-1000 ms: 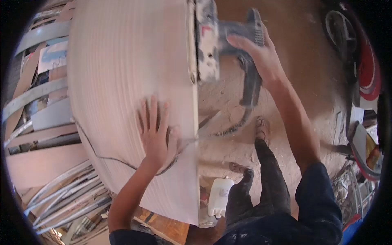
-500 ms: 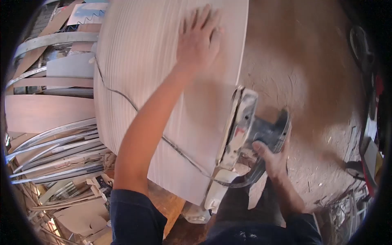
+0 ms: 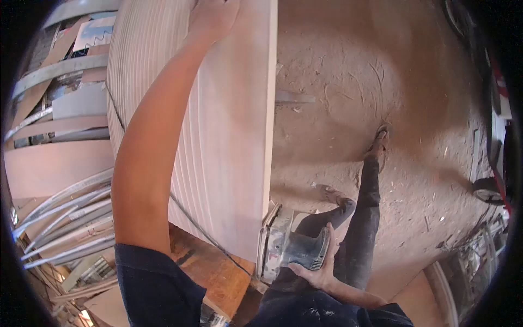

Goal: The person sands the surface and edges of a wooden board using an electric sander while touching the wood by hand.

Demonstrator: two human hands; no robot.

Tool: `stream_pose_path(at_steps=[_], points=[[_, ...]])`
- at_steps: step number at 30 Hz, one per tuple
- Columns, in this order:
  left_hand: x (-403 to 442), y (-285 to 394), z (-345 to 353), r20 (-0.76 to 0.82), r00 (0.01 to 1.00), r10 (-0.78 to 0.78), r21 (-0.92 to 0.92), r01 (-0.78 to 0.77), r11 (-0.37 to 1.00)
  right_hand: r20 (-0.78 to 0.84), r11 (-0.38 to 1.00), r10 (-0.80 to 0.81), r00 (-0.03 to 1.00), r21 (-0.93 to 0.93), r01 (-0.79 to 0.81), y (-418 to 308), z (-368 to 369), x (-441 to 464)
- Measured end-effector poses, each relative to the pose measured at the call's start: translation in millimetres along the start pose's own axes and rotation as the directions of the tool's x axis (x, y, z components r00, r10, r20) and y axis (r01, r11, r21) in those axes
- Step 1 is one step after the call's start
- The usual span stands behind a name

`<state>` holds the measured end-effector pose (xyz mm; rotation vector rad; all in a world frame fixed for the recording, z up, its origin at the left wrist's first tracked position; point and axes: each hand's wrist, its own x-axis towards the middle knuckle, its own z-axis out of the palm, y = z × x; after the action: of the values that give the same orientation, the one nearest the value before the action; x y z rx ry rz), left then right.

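A pale wooden panel with long grooves [image 3: 234,136] extends away from me on the left. My left hand [image 3: 215,19] rests on its far part, fingers partly cut off by the top of the view. My right hand [image 3: 321,275] grips the dark handle of a dusty power sander [image 3: 280,234], which looks like a belt sander. The sander is tilted on its side at the panel's near right corner, its flat face towards the panel; whether they touch I cannot tell. A dark power cord [image 3: 196,223] passes beneath my left arm towards the sander.
Curved strips [image 3: 71,212] and flat boards [image 3: 60,163] are piled on the left. An orange-brown wooden surface [image 3: 218,278] lies under the panel's near end. My legs [image 3: 365,218] stand on the dusty floor [image 3: 348,82]. A wheel [image 3: 487,191] and more strips are at the right.
The sander and my right hand have come down and towards me, from beside the panel's right edge to its near corner. My view has shifted, showing my legs and feet.
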<state>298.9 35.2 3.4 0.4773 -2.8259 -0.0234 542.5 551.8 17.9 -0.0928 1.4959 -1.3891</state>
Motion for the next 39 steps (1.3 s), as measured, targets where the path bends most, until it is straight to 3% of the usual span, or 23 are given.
stream_pose_path(at_steps=[2, 4, 5, 7, 8, 9, 11, 15, 17, 19, 20, 21, 24, 27, 28, 29, 31, 35, 39], points=[[-1, -1, 0, -0.014, 1.0, 0.017, -0.039, -0.018, 0.999, -0.016, 0.997, 0.012, 1.0, 0.08, -0.011, 0, -2, 0], [-2, -9, 5, -0.008, 0.999, 0.043, -0.041, -0.043, 0.998, 0.013, 0.96, -0.214, 0.977, -0.183, 0.213, -14, -9, 15], [-1, -13, 7, -0.001, 0.999, 0.053, -0.035, -0.053, 0.998, 0.002, 0.958, -0.222, 0.975, -0.188, 0.218, -21, -8, 25], [-3, -9, 5, -0.009, 0.999, 0.032, -0.018, -0.033, 0.999, -0.047, 0.989, -0.094, 0.994, 0.107, 0.098, -39, -9, 52], [-4, -5, 3, -0.002, 1.0, 0.002, 0.003, -0.002, 1.0, -0.07, 0.986, -0.161, 0.985, -0.049, 0.157, -54, -14, 68], [-4, -3, 1, -0.015, 1.0, 0.006, -0.012, -0.006, 1.0, -0.083, 0.985, -0.168, 0.982, -0.062, 0.164, -65, -16, 82], [-3, -1, -4, 0.015, 1.0, -0.021, -0.019, 0.022, 1.0, -0.091, 0.983, -0.042, 0.995, 0.177, 0.057, -88, -21, 114], [-3, 4, -15, 0.043, 0.998, -0.046, -0.034, 0.047, 0.998, -0.132, 0.958, -0.277, 0.952, -0.109, 0.263, -147, -42, 186], [-2, 7, -21, 0.111, 0.992, -0.056, 0.048, 0.051, 0.998, -0.125, 0.952, -0.293, 0.948, -0.136, 0.276, -185, -49, 221], [0, 9, -27, 0.139, 0.988, -0.063, 0.026, 0.06, 0.998, -0.138, 0.965, -0.205, 0.969, 0.139, 0.224, -225, -52, 252], [3, 12, -31, 0.17, 0.983, -0.062, 0.005, 0.062, 0.998, -0.153, 0.964, -0.264, 0.952, 0.002, 0.267, -225, -62, 271], [5, 13, -33, 0.165, 0.984, -0.059, -0.001, 0.06, 0.998, -0.158, 0.963, -0.268, 0.95, -0.003, 0.271, -243, -67, 286], [10, 13, -39, 0.245, 0.966, -0.08, 0.027, 0.076, 0.997, -0.139, 0.974, -0.197, 0.97, 0.086, 0.21, -302, -77, 332], [13, 16, -47, 0.36, 0.926, -0.116, 0.031, 0.113, 0.993, -0.175, 0.953, -0.28, 0.944, 0.071, 0.295, -332, -90, 388], [15, 18, -49, 0.383, 0.917, -0.116, 0.019, 0.118, 0.993, -0.15, 0.953, -0.217, 0.965, 0.181, 0.243, -351, -94, 400], [18, 17, -50, 0.409, 0.905, -0.115, 0.008, 0.123, 0.992, -0.145, 0.956, -0.209, 0.967, 0.178, 0.233, -363, -100, 420], [17, 13, -49, 0.403, 0.909, -0.105, -0.021, 0.124, 0.992, -0.207, 0.938, -0.319, 0.925, 0.068, 0.339, -382, -111, 460], [13, 13, -51, 0.413, 0.905, -0.107, -0.058, 0.144, 0.988, -0.189, 0.951, -0.272, 0.944, 0.1, 0.294, -432, -124, 504], [13, 14, -50, 0.388, 0.915, -0.112, -0.069, 0.15, 0.986, -0.193, 0.951, -0.274, 0.942, 0.092, 0.295, -413, -120, 494]])
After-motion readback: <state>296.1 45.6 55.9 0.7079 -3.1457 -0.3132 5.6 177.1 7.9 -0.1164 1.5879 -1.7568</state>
